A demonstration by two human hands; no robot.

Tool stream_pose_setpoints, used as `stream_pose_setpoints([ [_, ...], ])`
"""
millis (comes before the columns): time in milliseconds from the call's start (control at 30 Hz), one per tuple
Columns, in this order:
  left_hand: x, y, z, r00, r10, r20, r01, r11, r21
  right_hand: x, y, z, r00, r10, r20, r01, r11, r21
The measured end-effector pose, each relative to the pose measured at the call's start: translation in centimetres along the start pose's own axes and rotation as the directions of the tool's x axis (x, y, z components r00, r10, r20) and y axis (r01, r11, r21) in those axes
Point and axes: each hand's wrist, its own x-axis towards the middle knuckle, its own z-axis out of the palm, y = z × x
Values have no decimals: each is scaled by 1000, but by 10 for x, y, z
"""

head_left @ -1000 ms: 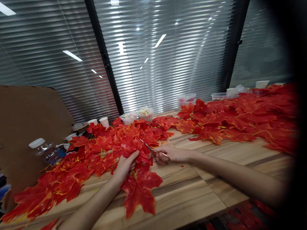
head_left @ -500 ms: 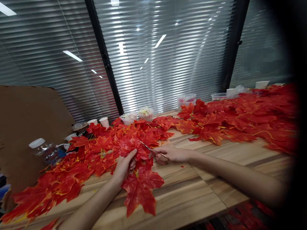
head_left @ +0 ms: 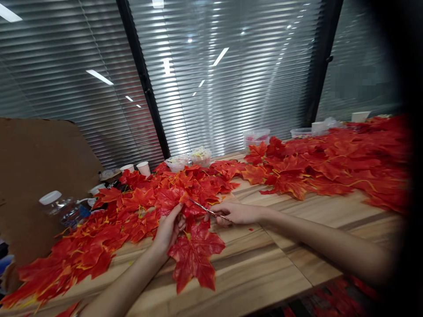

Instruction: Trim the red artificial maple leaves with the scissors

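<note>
Near the middle of the table, my left hand [head_left: 171, 226] pinches a red artificial maple leaf [head_left: 170, 198] between thumb and fingers. Another red leaf [head_left: 196, 256] with yellow edges hangs just below and to the right of that hand. My right hand [head_left: 228, 213] is closed on a pair of scissors [head_left: 211, 211], whose thin blades point up and left toward the held leaf. The blades look nearly closed. Where their tips meet the leaf is hard to make out against the red behind.
Red leaves [head_left: 139, 200] spread over the wooden table [head_left: 257, 273] at left, with a larger heap [head_left: 330, 163] at right. Behind them stand a paper cup [head_left: 143, 168], clear tubs [head_left: 201, 156] and a stacked container [head_left: 256, 138]. A lidded jar [head_left: 62, 207] is by brown cardboard [head_left: 42, 176].
The scissors' blades have come closer together and tilted lower. The leaf in my left hand has shifted slightly left, and the hanging leaf has moved up a little.
</note>
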Motion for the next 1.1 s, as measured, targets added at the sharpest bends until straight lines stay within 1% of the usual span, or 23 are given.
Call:
stream_pose_setpoints([
  [233,-2,4,3,1000,14,1,-14,995,-97,0,-1,0,1000,4,-7,-4,1000,-20],
  [367,-4,7,6,1000,-19,-6,18,993,-117,0,-4,1,1000,1,-11,-2,1000,-27],
  [600,-5,10,6,999,-25,35,30,991,-132,1,-7,1,1000,-11,-16,11,999,-41],
  [800,-3,12,3,997,-19,78,32,984,-175,0,-4,1,1000,4,2,-4,1000,17],
  [967,-2,11,2,997,-39,59,47,988,-145,0,-5,1,1000,10,3,-10,999,34],
  [1100,0,5,0,999,-45,-27,43,997,-68,0,-7,1,1000,14,3,-15,999,42],
])
